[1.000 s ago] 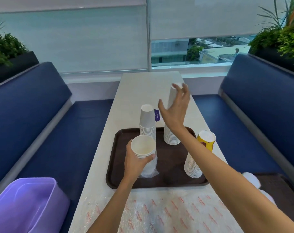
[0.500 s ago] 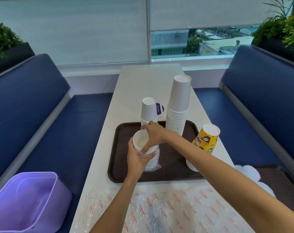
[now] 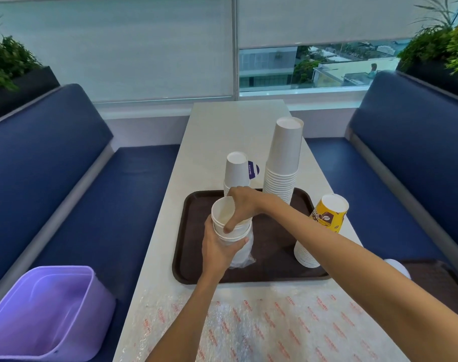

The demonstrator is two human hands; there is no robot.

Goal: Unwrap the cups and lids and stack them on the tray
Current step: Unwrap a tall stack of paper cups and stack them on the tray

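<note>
The left hand (image 3: 218, 253) curls around a stack of white cups (image 3: 238, 232), open side up, just above the brown tray (image 3: 194, 231) on the desk (image 3: 222, 126). The right hand (image 3: 242, 205) reaches across and pinches the top cup (image 3: 221, 211) at its rim, with 1 finger inside.

White cups on a dark brown tray, amid blue seating.

The tall stack (image 3: 285, 152), the short stack (image 3: 235, 171) and the wrapped stack (image 3: 218, 215) are seen in plain white, and a purple tag (image 3: 253, 170) is shown on the short stack. The leaning stack (image 3: 305, 256) is topped by a yellow cup (image 3: 327, 218) printed with brown coffee beans. The tray (image 3: 194, 231) is coloured dark brown, the table (image 3: 235, 126) off-white. Red lettering is repeated across the clear bubble wrap (image 3: 275, 325). The bin (image 3: 39, 309) is coloured lilac, the benches (image 3: 52, 158) navy blue, the plants (image 3: 3, 61) green.
</note>
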